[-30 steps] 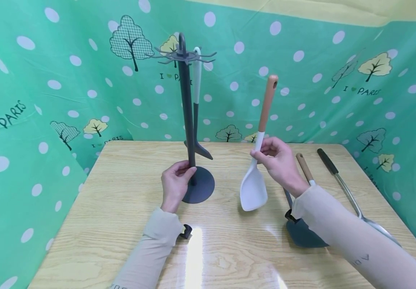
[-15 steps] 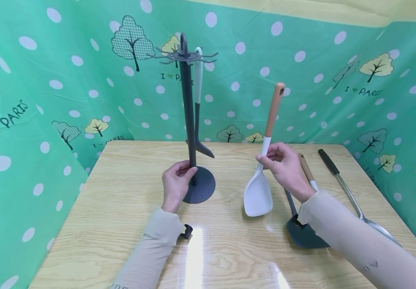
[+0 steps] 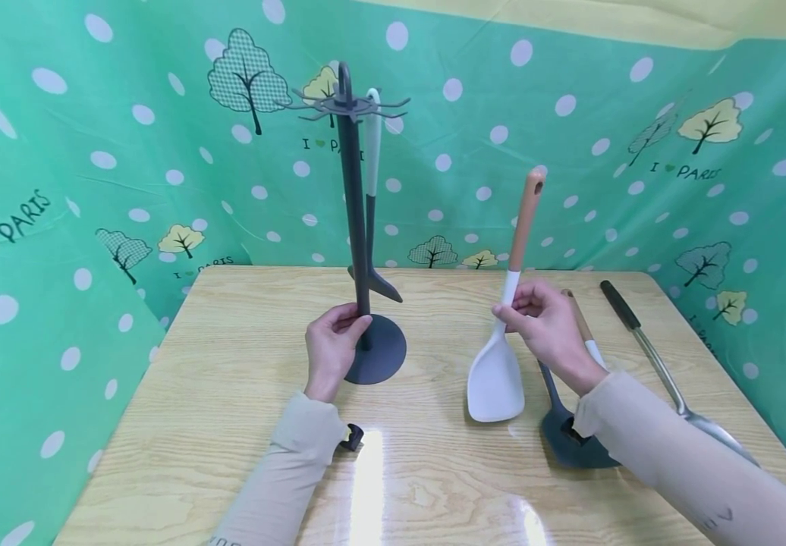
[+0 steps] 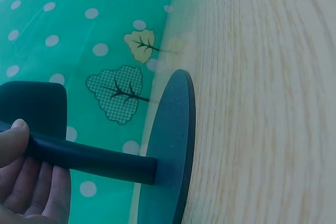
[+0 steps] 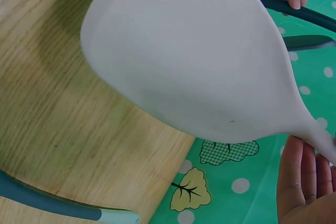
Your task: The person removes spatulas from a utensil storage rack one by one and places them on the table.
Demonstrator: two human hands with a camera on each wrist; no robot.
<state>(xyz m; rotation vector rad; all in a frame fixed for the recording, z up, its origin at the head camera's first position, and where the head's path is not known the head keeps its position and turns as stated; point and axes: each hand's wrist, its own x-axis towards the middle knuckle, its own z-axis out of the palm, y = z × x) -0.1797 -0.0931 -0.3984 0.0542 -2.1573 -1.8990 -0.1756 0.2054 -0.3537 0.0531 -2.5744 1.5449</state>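
Observation:
My left hand (image 3: 333, 345) grips the dark pole of a utensil stand (image 3: 354, 220) just above its round base (image 4: 170, 145). Hooks ring the top of the stand. From one of them hangs a dark-headed spatula with a pale green handle (image 3: 374, 152), partly behind the pole. My right hand (image 3: 548, 326) pinches a white spatula (image 3: 495, 383) at its white neck. The spatula stands nearly upright, wooden handle (image 3: 526, 220) up and broad blade down. In the right wrist view, the blade (image 5: 184, 56) covers much of the scene and hangs above the tabletop.
Right of the blade lies a dark utensil (image 3: 557, 428), partly under my right sleeve. A wooden handle with a white collar (image 3: 579, 322) shows beside it. Farther right lies a metal utensil with a black grip (image 3: 652, 356). A polka-dot cloth (image 3: 461, 152) surrounds the wooden table (image 3: 243, 425).
My right hand has drawn the white spatula rightward and lower in the head view, a little toward me. The left hand and the stand have stayed in place.

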